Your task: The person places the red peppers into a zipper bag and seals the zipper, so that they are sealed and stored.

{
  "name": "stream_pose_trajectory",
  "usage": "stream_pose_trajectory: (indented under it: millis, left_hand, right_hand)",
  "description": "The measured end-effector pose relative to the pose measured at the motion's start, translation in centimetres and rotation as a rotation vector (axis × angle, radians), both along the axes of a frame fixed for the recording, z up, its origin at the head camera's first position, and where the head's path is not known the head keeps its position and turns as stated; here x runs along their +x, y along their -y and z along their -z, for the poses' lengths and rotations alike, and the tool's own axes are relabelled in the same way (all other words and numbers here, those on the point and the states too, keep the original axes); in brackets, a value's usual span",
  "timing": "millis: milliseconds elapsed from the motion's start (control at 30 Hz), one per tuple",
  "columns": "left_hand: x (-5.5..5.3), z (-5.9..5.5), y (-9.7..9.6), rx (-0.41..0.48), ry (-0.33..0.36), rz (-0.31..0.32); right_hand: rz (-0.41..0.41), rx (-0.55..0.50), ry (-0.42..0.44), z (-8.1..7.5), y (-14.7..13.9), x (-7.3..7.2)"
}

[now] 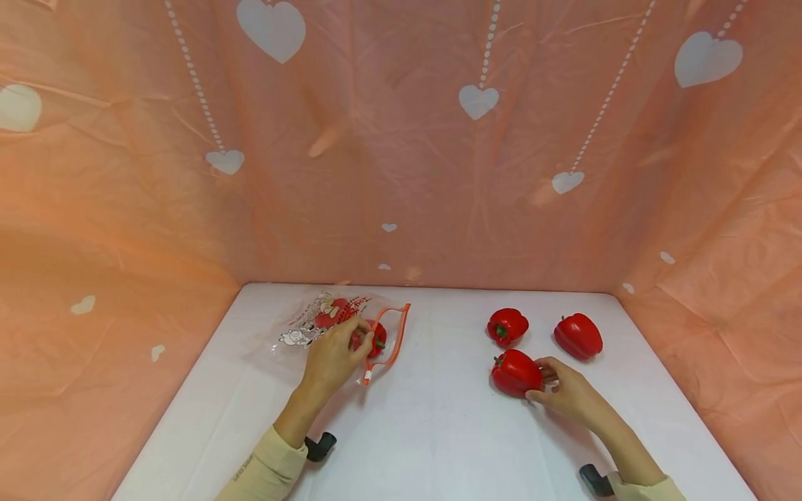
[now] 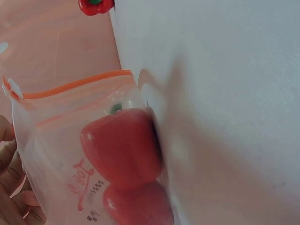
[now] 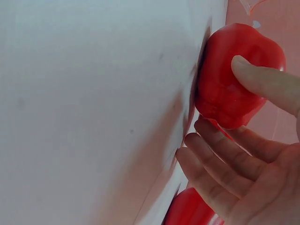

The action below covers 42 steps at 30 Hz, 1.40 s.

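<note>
A clear zip bag (image 1: 294,334) with an orange zip edge (image 1: 402,327) lies on its side at the left of the table, its mouth gaping to the right. My left hand (image 1: 338,355) pinches the bag's upper layer near the mouth. Two red bell peppers show through the plastic in the left wrist view, one pepper (image 2: 124,147) with a green stem by the mouth and another pepper (image 2: 138,204) behind it. At the right, my right hand (image 1: 567,393) is at the blunt end of a red bell pepper (image 1: 515,374), thumb on one side and fingers extended, loosely spread.
Two more red bell peppers stand behind the right hand: one pepper (image 1: 507,326) at the back and one pepper (image 1: 578,337) farther right. Peach curtains (image 1: 401,174) with white hearts enclose the back and sides of the white table (image 1: 432,431).
</note>
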<state>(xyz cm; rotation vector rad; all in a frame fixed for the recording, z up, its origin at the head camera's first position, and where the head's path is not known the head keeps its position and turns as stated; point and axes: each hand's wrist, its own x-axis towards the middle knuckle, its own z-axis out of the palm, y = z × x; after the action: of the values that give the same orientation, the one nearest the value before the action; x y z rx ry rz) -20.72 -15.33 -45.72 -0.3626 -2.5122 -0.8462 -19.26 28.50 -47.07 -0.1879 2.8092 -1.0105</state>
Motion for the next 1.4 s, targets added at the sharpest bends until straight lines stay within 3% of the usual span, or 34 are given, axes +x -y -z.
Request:
stream_pose_trajectory:
  millis: [400,833,1400]
  left_hand:
    - [-0.1,0.0,0.1,0.006,-0.001,0.006]
    - [-0.1,0.0,0.1,0.004,-0.018,0.015]
    - [0.0,0.1,0.0,-0.004,-0.02,0.009]
  right_hand:
    - [-0.007,-0.031,-0.048,0.0,1.0,0.0]
    - [-0.067,-0.099,-0.081,0.2,4.6,-0.5]
    - [-0.104,-0.279,-0.034,0.5,10.2,-2.0]
